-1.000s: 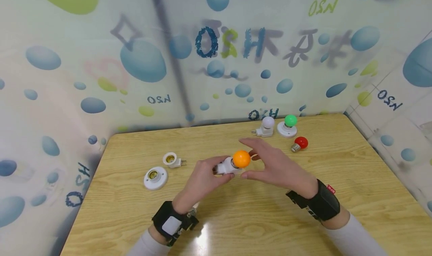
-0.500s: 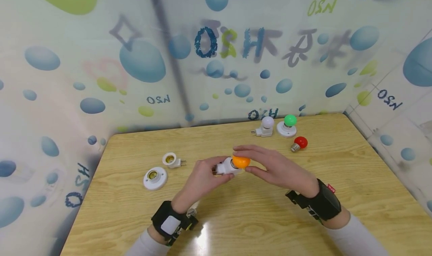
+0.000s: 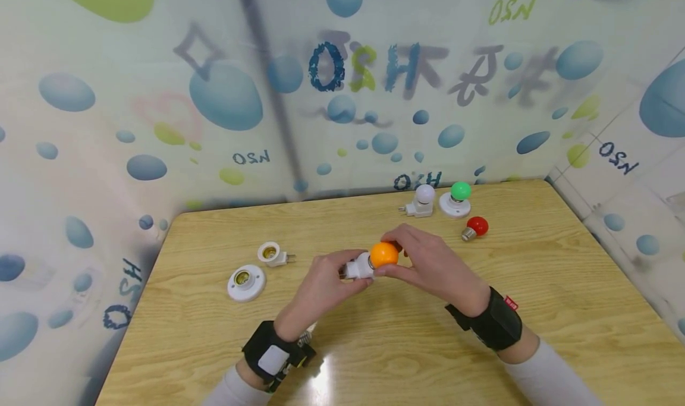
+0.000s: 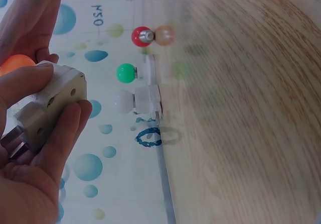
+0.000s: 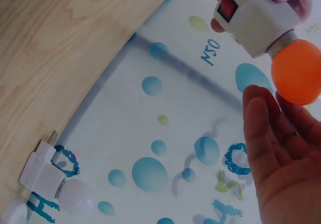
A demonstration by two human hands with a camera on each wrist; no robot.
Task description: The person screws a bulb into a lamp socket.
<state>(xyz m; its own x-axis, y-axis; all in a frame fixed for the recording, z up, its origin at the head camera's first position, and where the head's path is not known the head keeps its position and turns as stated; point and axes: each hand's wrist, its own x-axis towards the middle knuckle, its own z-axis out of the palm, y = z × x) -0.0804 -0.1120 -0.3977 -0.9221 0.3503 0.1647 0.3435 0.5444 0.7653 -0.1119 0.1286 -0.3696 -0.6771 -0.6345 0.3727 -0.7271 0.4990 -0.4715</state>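
Note:
My left hand (image 3: pixel 321 278) grips a white plug-in lamp socket (image 3: pixel 360 266) above the table, its metal prongs pointing left. In the right wrist view a red switch (image 5: pixel 227 8) shows on its side. An orange light bulb (image 3: pixel 384 255) sits in the socket's mouth, with a strip of its metal base (image 5: pixel 282 44) visible. My right hand (image 3: pixel 430 260) pinches the bulb from the right, thumb on the near side and fingers on the far side. In the left wrist view the socket's flat back (image 4: pixel 70 91) faces the camera, and most of the bulb is hidden.
Left on the wooden table (image 3: pixel 203 346) are a round lamp holder (image 3: pixel 246 283) and a plug-in socket (image 3: pixel 271 253), both bulbless. At back right stand a white bulb (image 3: pixel 425 194) in a plug-in socket, a green bulb (image 3: pixel 461 191) in a round holder, and a loose red bulb (image 3: pixel 478 225).
My right hand, first spread beside the orange bulb, swept its fingers over the bulb's top, then drew back slightly and now pinches it. The left hand keeps its grip on the socket.

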